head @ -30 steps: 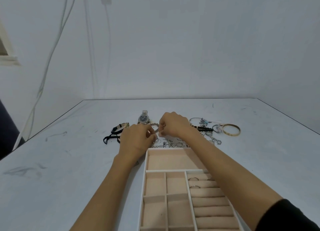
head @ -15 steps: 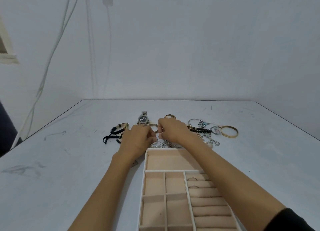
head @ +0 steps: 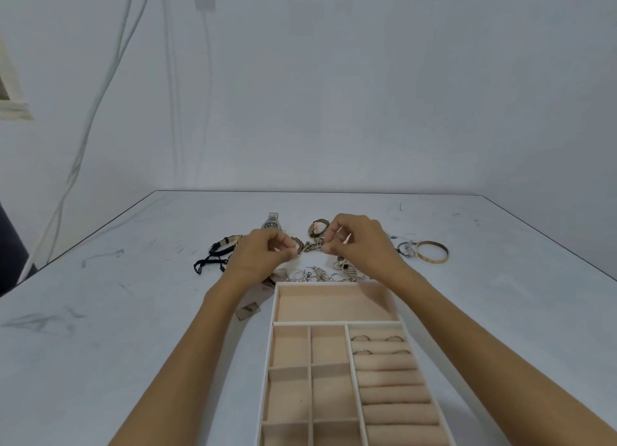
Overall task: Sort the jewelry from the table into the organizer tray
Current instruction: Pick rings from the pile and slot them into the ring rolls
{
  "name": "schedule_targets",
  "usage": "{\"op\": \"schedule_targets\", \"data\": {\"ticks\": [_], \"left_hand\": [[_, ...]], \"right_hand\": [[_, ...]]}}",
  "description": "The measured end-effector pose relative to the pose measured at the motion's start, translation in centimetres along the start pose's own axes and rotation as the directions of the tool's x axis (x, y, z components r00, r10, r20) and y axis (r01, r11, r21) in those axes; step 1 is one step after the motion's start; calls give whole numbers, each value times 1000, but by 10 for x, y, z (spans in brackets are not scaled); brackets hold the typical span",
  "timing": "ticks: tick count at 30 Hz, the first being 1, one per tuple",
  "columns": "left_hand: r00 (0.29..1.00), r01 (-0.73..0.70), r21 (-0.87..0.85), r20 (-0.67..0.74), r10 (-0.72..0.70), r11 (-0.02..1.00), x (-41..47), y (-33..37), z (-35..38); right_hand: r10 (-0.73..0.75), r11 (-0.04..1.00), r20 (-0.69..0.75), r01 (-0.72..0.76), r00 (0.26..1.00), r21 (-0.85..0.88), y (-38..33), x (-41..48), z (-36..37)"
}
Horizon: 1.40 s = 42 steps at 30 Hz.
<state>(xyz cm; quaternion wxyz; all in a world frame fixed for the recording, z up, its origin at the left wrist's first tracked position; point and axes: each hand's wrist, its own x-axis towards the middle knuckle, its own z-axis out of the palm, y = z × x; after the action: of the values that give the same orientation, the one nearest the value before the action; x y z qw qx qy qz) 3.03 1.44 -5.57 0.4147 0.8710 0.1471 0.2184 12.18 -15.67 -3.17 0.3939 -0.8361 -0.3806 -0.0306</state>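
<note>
Beyond the tray's far end, my left hand [head: 263, 252] and my right hand [head: 362, 242] each pinch one end of a dark braided chain bracelet [head: 309, 245], which spans the gap between the fingertips just above the table. The organizer tray [head: 273, 312] has a white rim and pink lining; its long far compartment holds nothing. Several thin rings [head: 361, 338] sit in the top ring rolls on its right side. A heap of small silver pieces [head: 310, 274] lies just past the tray's far rim.
On the table behind my hands lie a steel watch [head: 272, 224], a brown-strapped watch [head: 317, 227], black cord bracelets [head: 213, 258], beaded bracelets [head: 405, 247] and a gold bangle [head: 432, 252]. A small card [head: 248, 309] lies left of the tray. Cables hang on the wall.
My hands have drawn a little apart, and the chain bracelet now shows stretched between them. Both hands stay over the jewelry pile.
</note>
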Motion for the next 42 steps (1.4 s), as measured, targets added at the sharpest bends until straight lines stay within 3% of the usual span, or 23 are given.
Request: {"op": "schedule_targets", "data": {"ticks": [6,10,14,17,24,29,42], "left_hand": [[994,-66,-55,-91,61,996,-13,21,-5],[989,-135,-42,-69,131,990,-25,32,-2],[971,-226,27,-73,228,974,-41,42,3],[967,-253,-26,-47,252,967,-54,52,7],[948,-312,-87,42,316,946,-94,63,17],[920,-379,-81,75,385,922,-111,60,21],[922,-382,-44,40,384,923,-113,57,21]], "right_hand": [[22,955,-34,-11,999,298,10,-46,-28],[45,920,-46,-24,998,391,16,-76,-40],[35,932,-57,-12,998,362,15,-104,-49],[27,934,-37,-12,999,357,13,-122,-54],[-33,943,136,-14,990,332,4,-143,-59],[-30,957,174,-22,984,290,2,-145,-61],[-79,971,258,15,963,240,9,-146,-65]]}}
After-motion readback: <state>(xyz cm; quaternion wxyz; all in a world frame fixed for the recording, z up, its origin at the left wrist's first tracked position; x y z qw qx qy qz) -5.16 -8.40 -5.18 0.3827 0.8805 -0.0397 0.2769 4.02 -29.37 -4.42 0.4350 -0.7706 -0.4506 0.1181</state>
